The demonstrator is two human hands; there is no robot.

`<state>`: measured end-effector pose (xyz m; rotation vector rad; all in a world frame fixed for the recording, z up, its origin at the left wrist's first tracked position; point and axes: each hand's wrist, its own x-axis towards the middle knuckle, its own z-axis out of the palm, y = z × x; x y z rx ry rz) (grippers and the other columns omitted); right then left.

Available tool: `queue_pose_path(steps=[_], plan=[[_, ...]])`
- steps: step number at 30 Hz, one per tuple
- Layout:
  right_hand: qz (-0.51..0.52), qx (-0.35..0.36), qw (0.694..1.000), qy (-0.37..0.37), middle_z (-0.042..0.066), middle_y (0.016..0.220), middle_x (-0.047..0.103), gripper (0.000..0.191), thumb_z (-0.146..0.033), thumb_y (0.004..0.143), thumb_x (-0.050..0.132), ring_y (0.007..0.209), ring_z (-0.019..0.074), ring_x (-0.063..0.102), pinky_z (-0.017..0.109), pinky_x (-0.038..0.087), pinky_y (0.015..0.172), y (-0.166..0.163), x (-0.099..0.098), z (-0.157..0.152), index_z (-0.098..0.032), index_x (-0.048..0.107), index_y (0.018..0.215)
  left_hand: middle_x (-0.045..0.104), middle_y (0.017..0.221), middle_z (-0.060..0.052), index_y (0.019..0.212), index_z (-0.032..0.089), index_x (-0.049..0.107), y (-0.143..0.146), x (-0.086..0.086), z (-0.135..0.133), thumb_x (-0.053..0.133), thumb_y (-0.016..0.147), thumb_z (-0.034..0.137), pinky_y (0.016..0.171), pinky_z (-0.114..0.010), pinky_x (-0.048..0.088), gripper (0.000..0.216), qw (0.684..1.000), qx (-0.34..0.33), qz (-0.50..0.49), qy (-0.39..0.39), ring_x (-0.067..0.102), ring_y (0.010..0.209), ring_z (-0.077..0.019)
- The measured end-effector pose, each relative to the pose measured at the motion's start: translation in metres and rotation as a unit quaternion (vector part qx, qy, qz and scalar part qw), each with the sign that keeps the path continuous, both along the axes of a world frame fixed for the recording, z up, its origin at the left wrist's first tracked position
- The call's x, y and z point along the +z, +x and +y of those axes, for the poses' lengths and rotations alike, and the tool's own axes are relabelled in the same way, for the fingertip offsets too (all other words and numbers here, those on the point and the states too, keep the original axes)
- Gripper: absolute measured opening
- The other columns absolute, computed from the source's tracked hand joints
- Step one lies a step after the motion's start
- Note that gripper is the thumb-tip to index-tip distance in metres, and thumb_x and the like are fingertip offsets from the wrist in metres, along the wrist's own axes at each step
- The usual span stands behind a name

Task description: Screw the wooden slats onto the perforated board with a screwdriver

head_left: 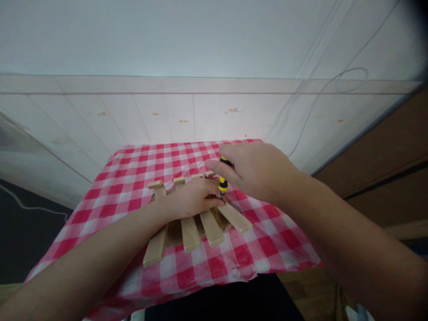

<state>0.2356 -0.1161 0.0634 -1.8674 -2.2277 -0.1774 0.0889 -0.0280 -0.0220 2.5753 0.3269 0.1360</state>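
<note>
A yellow-and-black screwdriver (223, 183) stands nearly upright, its handle gripped from above by my right hand (256, 169). Its tip meets the right-hand slat of a slatted wooden piece (211, 228), which has several pale slats fanning toward me. My left hand (192, 197) lies across the slats, with its fingers beside the screwdriver's shaft and its thumb along the right slat, pressing on the wood. Any screw under the tip is too small to make out. The far ends of the slats show beyond my left hand.
Beneath the wood, a red-and-white checked cloth (110, 196) covers the table. A white panelled wall (174, 116) rises behind it, with a loose cable (309, 113) hanging at the right. A brown wooden surface (374, 147) stands at the far right.
</note>
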Motion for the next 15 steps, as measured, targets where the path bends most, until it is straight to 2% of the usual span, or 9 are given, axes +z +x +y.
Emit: queue_pose_path(steps=[2, 4, 7, 11, 15], plan=[[0.081, 0.124, 0.987, -0.067, 0.007, 0.089, 0.066, 0.032, -0.032, 0.098, 0.034, 0.074, 0.0155, 0.056, 0.029, 0.036, 0.063, 0.002, 0.005, -0.007, -0.017, 0.062, 0.096, 0.073, 0.088, -0.003, 0.088, 0.016, 0.071, -0.001, -0.001, 0.000, 0.058, 0.090, 0.023, 0.078, -0.027, 0.048, 0.014, 1.000, 0.007, -0.015, -0.003, 0.064, 0.083, -0.0164], [0.125, 0.175, 0.971, -0.105, 0.004, 0.086, 0.065, 0.028, -0.029, 0.097, 0.036, 0.071, 0.0137, 0.053, 0.028, 0.036, 0.063, 0.006, 0.008, -0.013, -0.017, 0.061, 0.094, 0.072, 0.088, -0.003, 0.088, 0.017, 0.070, -0.001, -0.001, 0.000, 0.059, 0.089, 0.024, 0.080, -0.028, 0.048, 0.013, 1.000, 0.010, -0.028, 0.005, 0.064, 0.084, -0.0169], [0.117, 0.126, 0.983, -0.070, 0.001, 0.072, 0.059, 0.026, -0.036, 0.093, 0.046, 0.062, 0.0123, 0.047, 0.027, 0.031, 0.057, 0.008, 0.005, -0.018, -0.017, 0.061, 0.083, 0.071, 0.084, -0.002, 0.087, 0.017, 0.069, -0.001, 0.000, -0.002, 0.059, 0.088, 0.023, 0.077, -0.027, 0.048, 0.013, 1.000, 0.008, -0.026, 0.016, 0.063, 0.080, -0.0161], [0.178, 0.096, 0.979, 0.019, 0.000, 0.073, 0.060, 0.021, -0.032, 0.092, 0.050, 0.062, 0.0108, 0.048, 0.026, 0.032, 0.058, 0.009, -0.009, -0.021, -0.016, 0.061, 0.084, 0.066, 0.072, -0.001, 0.082, 0.015, 0.067, -0.001, 0.004, -0.004, 0.056, 0.087, 0.022, 0.065, -0.025, 0.046, 0.014, 0.999, 0.014, -0.004, 0.047, 0.059, 0.066, -0.0136], [0.244, 0.067, 0.963, 0.097, -0.001, 0.068, 0.060, 0.020, -0.032, 0.091, 0.052, 0.059, 0.0098, 0.051, 0.024, 0.036, 0.055, 0.013, -0.017, -0.026, -0.016, 0.063, 0.084, 0.066, 0.082, -0.003, 0.078, 0.015, 0.064, 0.000, 0.008, -0.005, 0.051, 0.085, 0.013, 0.070, -0.025, 0.046, 0.015, 0.998, -0.036, -0.004, 0.060, 0.061, 0.076, -0.0146]])
